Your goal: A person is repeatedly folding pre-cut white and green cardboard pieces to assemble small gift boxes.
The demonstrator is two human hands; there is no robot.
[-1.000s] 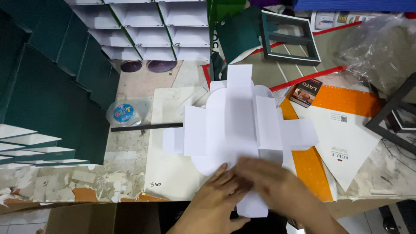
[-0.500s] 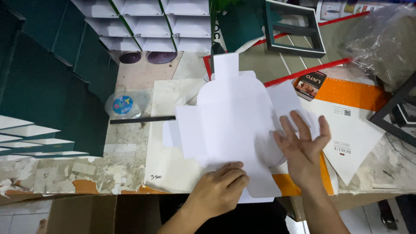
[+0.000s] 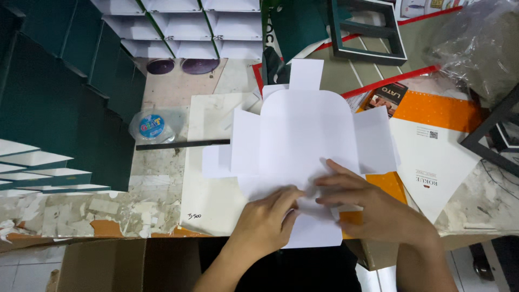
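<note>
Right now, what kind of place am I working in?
Probably a small workshop where paper boxes are made by hand. Both hands, left and right, press a flat white die-cut card blank on a worn worktable, with stacked green box parts beside it.

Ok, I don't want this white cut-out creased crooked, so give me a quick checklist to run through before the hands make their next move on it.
1. Both hands on the sheet: ok. The left hand and right hand press the near part of the white die-cut sheet.
2. Sheet lying flat: ok at the far rounded part; cannot tell under the hands.
3. Side flaps free: ok. Nothing lies on the left flap or the right flap.
4. Top tab free: ok. The top tab lies uncovered.
5. Black strip clear of the sheet: ok, it ends beside the left flap.
6. Crease line straight: cannot tell, the fingers hide it.
</note>
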